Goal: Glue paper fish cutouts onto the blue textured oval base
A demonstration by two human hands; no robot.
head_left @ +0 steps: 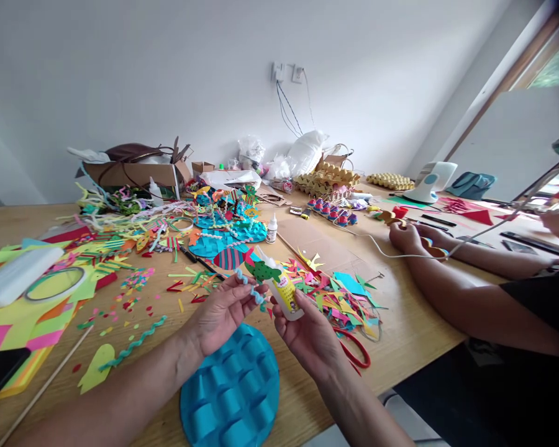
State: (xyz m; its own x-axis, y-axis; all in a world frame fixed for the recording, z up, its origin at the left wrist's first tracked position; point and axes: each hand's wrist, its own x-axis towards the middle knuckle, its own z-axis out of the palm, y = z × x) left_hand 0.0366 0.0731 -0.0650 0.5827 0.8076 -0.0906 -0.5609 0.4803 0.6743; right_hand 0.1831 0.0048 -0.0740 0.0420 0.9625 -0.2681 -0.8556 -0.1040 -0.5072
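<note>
Between the closed fingertips of my left hand (226, 308) is a wavy light-blue pipe cleaner (257, 294). My right hand (310, 332) grips a white glue bottle (286, 297) with a yellow label, tilted so its nozzle points up and left. A green paper cutout (262, 271) with dark dots sits by the nozzle, just above the pipe cleaner; how it is held is partly hidden. Below both hands lies a round blue board (230, 385) with curved raised strips. At the left, a teal wavy pipe cleaner (137, 341) touches a yellow paper shape (94, 367).
Paper scraps (340, 304) and red-handled scissors (354, 351) lie to the right. Decorated blue pieces (228, 233) and a small glue bottle (271, 230) stand ahead. Coloured sheets (23, 310) cover the left. A co-worker's hands (405, 239) work at the right, near a white cable (386, 253).
</note>
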